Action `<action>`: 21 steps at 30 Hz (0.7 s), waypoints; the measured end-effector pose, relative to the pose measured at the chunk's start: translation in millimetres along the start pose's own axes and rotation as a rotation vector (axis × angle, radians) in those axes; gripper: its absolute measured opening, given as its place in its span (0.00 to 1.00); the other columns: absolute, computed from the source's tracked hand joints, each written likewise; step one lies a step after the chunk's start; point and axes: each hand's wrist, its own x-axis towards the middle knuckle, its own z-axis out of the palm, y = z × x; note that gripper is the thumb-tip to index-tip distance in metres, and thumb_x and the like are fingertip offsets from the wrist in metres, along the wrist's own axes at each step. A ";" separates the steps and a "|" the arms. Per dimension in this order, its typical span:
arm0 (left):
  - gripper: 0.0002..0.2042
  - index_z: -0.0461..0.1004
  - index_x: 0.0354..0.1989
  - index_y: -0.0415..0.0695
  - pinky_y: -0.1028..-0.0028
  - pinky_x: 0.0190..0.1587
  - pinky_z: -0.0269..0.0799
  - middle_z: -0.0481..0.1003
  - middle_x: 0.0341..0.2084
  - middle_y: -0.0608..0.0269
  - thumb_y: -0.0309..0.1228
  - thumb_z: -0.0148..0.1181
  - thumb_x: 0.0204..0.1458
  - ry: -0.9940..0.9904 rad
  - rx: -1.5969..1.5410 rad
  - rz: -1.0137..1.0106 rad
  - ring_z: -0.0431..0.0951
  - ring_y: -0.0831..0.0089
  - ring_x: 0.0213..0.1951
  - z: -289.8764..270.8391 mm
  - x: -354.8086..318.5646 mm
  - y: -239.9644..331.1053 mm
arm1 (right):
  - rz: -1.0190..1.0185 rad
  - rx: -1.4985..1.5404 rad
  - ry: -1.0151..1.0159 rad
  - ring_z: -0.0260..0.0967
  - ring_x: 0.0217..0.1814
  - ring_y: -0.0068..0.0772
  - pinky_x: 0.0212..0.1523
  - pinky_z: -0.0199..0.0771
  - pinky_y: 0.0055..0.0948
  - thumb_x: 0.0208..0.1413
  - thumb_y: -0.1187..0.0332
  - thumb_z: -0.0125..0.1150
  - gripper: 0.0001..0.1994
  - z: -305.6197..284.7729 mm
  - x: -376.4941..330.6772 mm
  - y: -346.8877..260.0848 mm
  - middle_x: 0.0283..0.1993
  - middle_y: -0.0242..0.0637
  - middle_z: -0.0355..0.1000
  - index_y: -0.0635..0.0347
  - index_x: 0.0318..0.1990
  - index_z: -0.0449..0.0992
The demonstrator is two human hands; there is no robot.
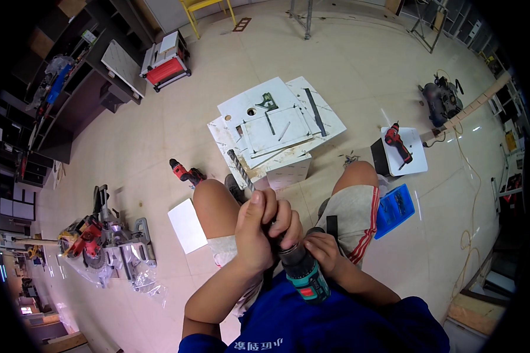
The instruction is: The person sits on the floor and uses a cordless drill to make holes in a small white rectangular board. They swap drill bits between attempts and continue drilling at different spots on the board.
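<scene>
My left hand (262,226) is closed around the lower end of a long spiral drill bit (240,169), which points up and away to the left. Its fingers are right by the black chuck of a green and black cordless drill (303,276). My right hand (328,252) is closed on that drill at my lap, the fingers curled near the chuck; part of its grip is hidden. Whether the bit's shank is inside the chuck is covered by my left fingers. Past my knees lie stacked white boards (271,126) with a green and silver combination square (267,102) on top.
A red drill (186,173) stands beside my left knee; another red drill (398,144) lies on a white board at right. A blue tray (396,210) sits by my right thigh. A miter saw (106,238) is at left, a compressor (441,100) far right, a red toolbox (166,66) far left.
</scene>
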 end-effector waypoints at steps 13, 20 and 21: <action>0.26 0.51 0.21 0.54 0.75 0.11 0.53 0.47 0.08 0.75 0.59 0.29 0.65 0.002 -0.065 -0.084 0.47 0.81 0.07 -1.5 -3.1 -7.3 | 0.066 0.076 0.032 0.76 0.31 0.49 0.31 0.78 0.43 0.49 0.71 0.63 0.26 11.1 -17.8 -9.6 0.38 0.53 0.74 0.72 0.54 0.64; 0.26 0.50 0.21 0.54 0.74 0.11 0.53 0.46 0.08 0.74 0.58 0.30 0.65 0.018 -0.045 -0.096 0.47 0.81 0.07 -1.0 -4.9 -7.1 | 0.082 0.075 0.046 0.76 0.31 0.49 0.31 0.79 0.43 0.48 0.70 0.63 0.24 9.8 -9.9 -16.5 0.38 0.52 0.74 0.71 0.52 0.65; 0.26 0.50 0.21 0.53 0.74 0.11 0.53 0.46 0.08 0.74 0.58 0.30 0.65 0.028 -0.055 -0.096 0.47 0.81 0.08 0.0 -5.1 -7.7 | 0.082 0.069 0.051 0.76 0.30 0.49 0.31 0.79 0.43 0.48 0.70 0.63 0.24 9.9 -10.0 -17.0 0.38 0.52 0.74 0.71 0.52 0.66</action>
